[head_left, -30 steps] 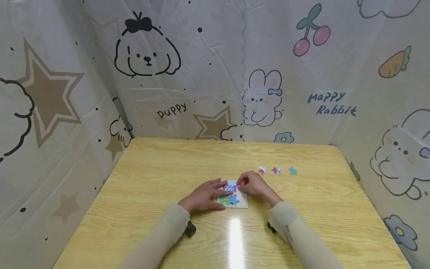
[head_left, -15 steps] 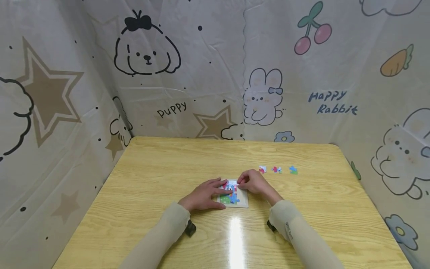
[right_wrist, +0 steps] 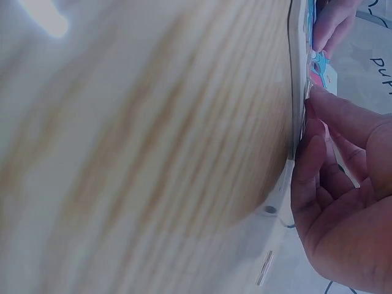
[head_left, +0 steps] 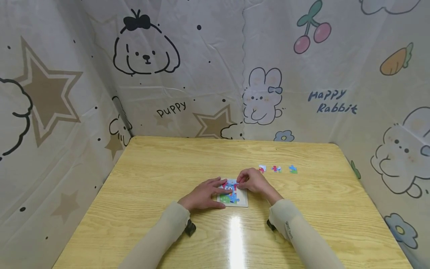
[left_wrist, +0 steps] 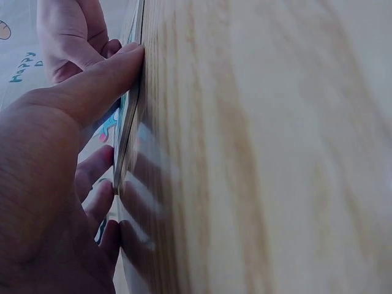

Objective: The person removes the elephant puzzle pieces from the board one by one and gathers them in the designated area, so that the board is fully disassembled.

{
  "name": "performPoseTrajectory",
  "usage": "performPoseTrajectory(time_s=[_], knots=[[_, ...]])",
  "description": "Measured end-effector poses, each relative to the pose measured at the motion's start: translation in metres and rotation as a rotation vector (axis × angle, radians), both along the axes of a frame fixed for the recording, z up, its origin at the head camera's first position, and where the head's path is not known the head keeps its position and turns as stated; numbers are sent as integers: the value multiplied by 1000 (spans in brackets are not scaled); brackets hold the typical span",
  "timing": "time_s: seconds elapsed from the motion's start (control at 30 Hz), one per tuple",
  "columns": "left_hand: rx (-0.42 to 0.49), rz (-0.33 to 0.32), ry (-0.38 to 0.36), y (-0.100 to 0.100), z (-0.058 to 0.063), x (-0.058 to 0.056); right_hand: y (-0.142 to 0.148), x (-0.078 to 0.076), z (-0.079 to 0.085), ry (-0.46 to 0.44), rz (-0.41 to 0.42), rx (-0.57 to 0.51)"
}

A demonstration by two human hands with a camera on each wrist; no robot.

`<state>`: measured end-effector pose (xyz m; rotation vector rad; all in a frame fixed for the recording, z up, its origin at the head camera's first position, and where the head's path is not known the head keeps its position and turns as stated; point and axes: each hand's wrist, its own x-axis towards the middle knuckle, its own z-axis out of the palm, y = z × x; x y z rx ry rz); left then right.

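A small jigsaw puzzle in a pale tray lies on the table, its picture blue, green and pink. The right strip of the tray shows bare. My left hand lies over the tray's left side with fingers spread, the thumb at the near edge. At the upper right of the tray, my right hand pinches a puzzle piece between thumb and fingers, against the tray; the fingertips hide most of it. In the right wrist view, the right hand has its fingers bent at the tray's edge.
Beyond the right hand lie three loose pieces in a row: a pink and white piece, a red and blue piece and a blue and green piece. A printed curtain encloses the wooden table.
Both hands stay almost in place at the tray. The right fingers shift only slightly at its upper right; the whole view drifts a little.
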<state>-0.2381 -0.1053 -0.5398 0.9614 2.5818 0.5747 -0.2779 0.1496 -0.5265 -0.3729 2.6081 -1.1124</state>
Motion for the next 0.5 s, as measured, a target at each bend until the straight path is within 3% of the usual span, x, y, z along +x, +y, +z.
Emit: performPoseTrajectory(time_s=[0.5], knots=[[-9,3,9,0,-1,0,3,-1,-3,-10,-11,9]])
